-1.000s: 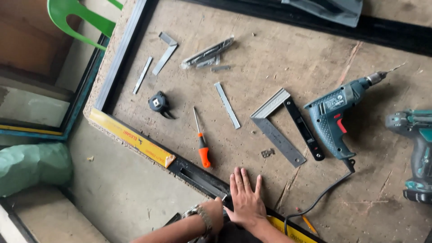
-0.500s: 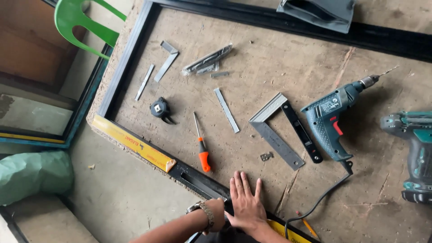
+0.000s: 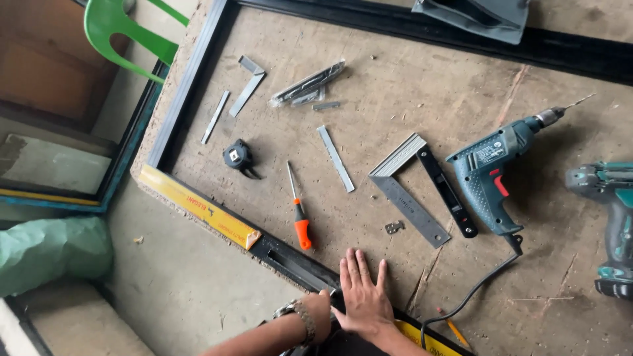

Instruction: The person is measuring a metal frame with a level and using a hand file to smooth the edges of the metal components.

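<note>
My right hand (image 3: 364, 298) lies flat, fingers spread, on the worn wooden board (image 3: 395, 79), pressing beside the black aluminium frame bar (image 3: 293, 264) that runs along the board's near edge. My left hand (image 3: 320, 308), with a watch on its wrist, curls over that bar just left of my right hand; its fingers are hidden under the edge. An orange-handled screwdriver (image 3: 299, 214) lies just beyond my hands. A yellow-wrapped stretch of the frame (image 3: 198, 206) lies to the left.
On the board lie a metal try square (image 3: 409, 194), a corded teal drill (image 3: 494, 171) with its cable (image 3: 471, 293), a cordless driver (image 3: 613, 217), a black tape measure (image 3: 237, 155), short aluminium strips (image 3: 335, 158) and a small bracket (image 3: 394, 227). A green chair (image 3: 122, 33) stands at the far left.
My view has shifted slightly, so the board sits a little lower and further left. Both hands stay in the same place on the frame and board.
</note>
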